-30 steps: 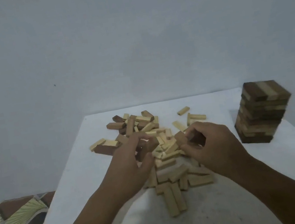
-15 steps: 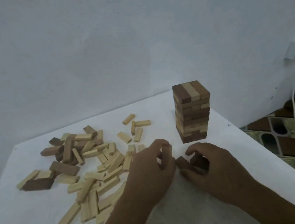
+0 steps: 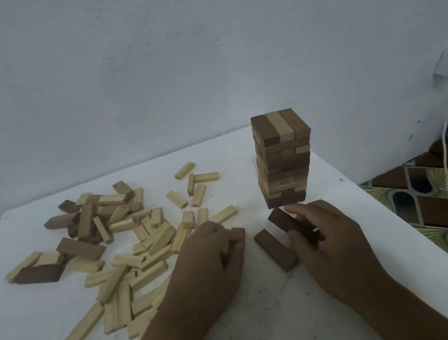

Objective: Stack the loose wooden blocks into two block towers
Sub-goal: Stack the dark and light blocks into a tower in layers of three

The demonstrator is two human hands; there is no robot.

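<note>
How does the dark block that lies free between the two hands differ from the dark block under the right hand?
The free dark block lies flat on the table with nothing touching it; the held dark block is gripped by the right hand. The free one shows whole; the held one is partly hidden by fingers. Both are dark brown and lie in front of the tower.

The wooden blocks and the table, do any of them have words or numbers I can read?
No text to read in this view.
The block tower: plain wood, light and dark, no letters or numbers.
The loose blocks: plain too; any tiny stamp would be too small to tell.
The white table: only dark specks, no writing.
The patterned floor: shapes only, no words.
</note>
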